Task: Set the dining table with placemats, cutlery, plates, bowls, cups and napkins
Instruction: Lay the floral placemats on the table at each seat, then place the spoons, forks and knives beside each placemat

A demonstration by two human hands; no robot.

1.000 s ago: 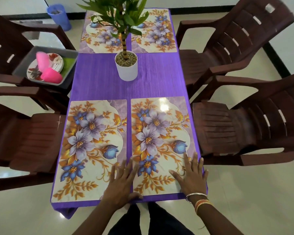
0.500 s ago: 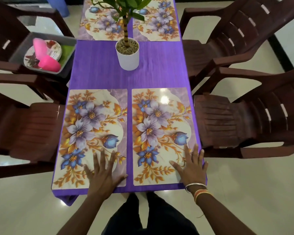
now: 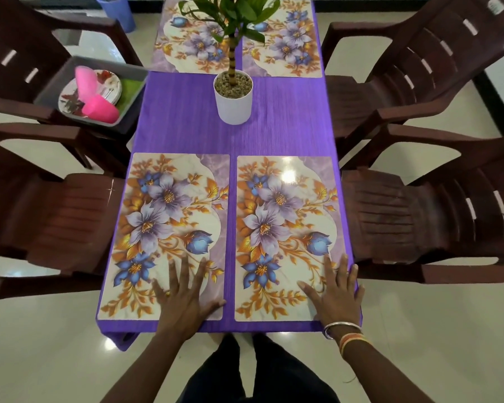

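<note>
Left hand [image 3: 184, 298] and right hand [image 3: 335, 296] are pressing flat, fingers spread, on the near left placemat [image 3: 169, 222] and near right placemat [image 3: 285, 216]. Uneven pushing is risking a skewed mat or bunched tablecloth [image 3: 274, 132].

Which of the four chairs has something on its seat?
The far left chair: a grey tray with plates and pink cups rests on it; the other three carry none.

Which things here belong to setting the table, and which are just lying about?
For the job: four floral placemats, the near two under the left hand and right hand; grey tub holding plates and pink cups.
Lying about: potted plant, brown chairs, blue bin on the floor.
</note>
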